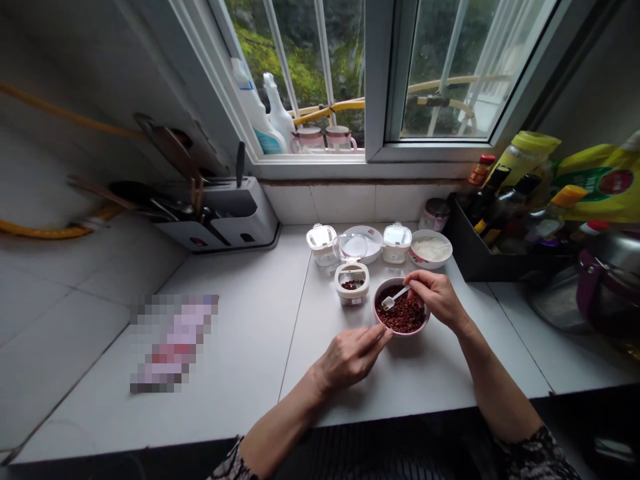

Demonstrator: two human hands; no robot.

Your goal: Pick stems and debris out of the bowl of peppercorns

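Note:
A bowl (425,323) with a pink outside holds dark red dried grains that look like Sichuan peppercorns (406,316). My right hand (434,295) pinches the handle of a small white spoon (388,303), whose scoop is over the peppercorns. At the bowl's near left rim, my left hand (353,355) has its fingers pressed together on the edge. Just left of the bowl stands a seasoning jar (352,298) with a white rim, its clear lid (352,247) raised and some of the same dark red grains inside.
Behind are two white-lidded jars (323,241) (397,241), a white dish (369,241) and a bowl of white grains (431,249). A bottle rack (480,263) and a metal pot (560,300) stand right. A utensil holder (225,227) and a blurred packet (175,347) are left.

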